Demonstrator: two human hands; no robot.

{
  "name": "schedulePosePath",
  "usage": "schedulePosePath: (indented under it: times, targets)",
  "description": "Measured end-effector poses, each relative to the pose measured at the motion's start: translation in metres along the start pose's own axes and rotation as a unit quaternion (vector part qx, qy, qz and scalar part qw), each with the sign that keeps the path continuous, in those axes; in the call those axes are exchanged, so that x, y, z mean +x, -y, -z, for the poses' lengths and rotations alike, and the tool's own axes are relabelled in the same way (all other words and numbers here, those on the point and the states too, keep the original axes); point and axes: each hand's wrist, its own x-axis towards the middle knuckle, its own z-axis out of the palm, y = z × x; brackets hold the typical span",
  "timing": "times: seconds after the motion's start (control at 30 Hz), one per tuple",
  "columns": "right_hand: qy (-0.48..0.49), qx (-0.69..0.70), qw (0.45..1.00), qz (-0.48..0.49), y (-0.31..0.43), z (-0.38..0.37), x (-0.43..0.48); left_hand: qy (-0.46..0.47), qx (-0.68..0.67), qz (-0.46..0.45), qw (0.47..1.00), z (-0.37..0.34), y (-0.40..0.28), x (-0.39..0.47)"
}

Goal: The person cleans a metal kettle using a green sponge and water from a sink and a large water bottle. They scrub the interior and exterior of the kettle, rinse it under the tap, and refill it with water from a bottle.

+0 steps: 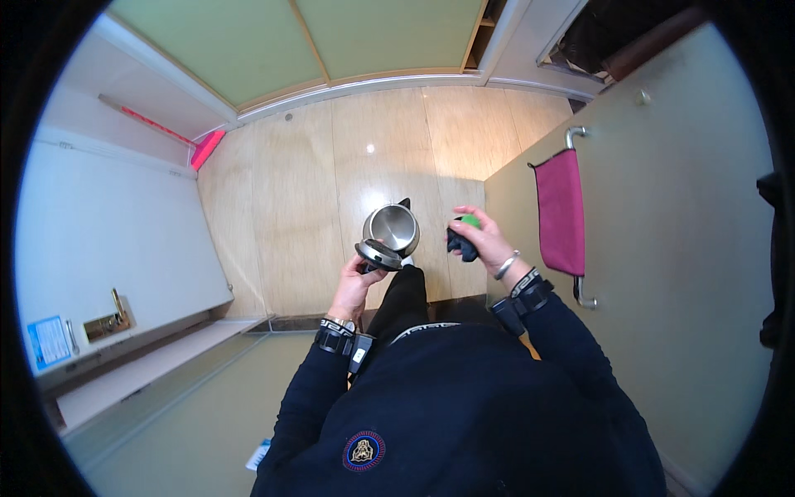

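Observation:
A stainless steel kettle (393,227) hangs before me with its lid (379,253) tipped up, so its bare metal inside shows. My left hand (355,284) grips the kettle on its lid side; the handle is mostly hidden under the lid. The dark spout points away from me. To the right of the kettle and apart from it, my right hand (487,239) is closed around a crumpled black cloth-like item (462,244). A green round piece (470,220) shows between the fingers of that hand; whether it joins the black item I cannot tell.
A frosted glass door (658,205) stands close on my right, with a pink cloth (560,212) over its metal handle (581,293). On the left is a white door (124,230) with a brass lever (118,302). A pink broom (207,149) leans in the far left corner of the tiled floor (298,186).

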Motion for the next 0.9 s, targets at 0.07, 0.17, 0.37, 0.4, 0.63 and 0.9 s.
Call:
schedulePosePath:
  times: [0.07, 0.17, 0.37, 0.4, 0.63, 0.9]
  targets:
    - [-0.031, 0.007, 0.999, 0.035, 0.023, 0.020, 0.034, 0.021, 0.004, -0.007, 1.000, 0.002, -0.033, 0.036]
    - [-0.095, 0.063, 0.992, 0.057, 0.046, 0.032, 0.067, 0.045, 0.045, -0.008, 0.998, -0.003, -0.080, 0.078]
    - [-0.119, 0.073, 0.976, 0.168, 0.124, 0.046, 0.163, 0.113, 0.037, -0.032, 0.992, -0.034, -0.168, 0.174]
    - [-0.104, 0.093, 0.969, 0.203, 0.134, 0.043, 0.172, 0.128, 0.038, -0.034, 0.991, -0.038, -0.180, 0.179]
    - [-0.254, -0.055, 0.932, 0.253, 0.214, 0.072, 0.313, 0.142, 0.002, 0.076, 0.987, -0.100, -0.290, 0.310]
    - [-0.277, -0.054, 0.903, 0.324, 0.336, 0.089, 0.349, 0.169, -0.068, 0.122, 0.976, -0.190, -0.360, 0.468]
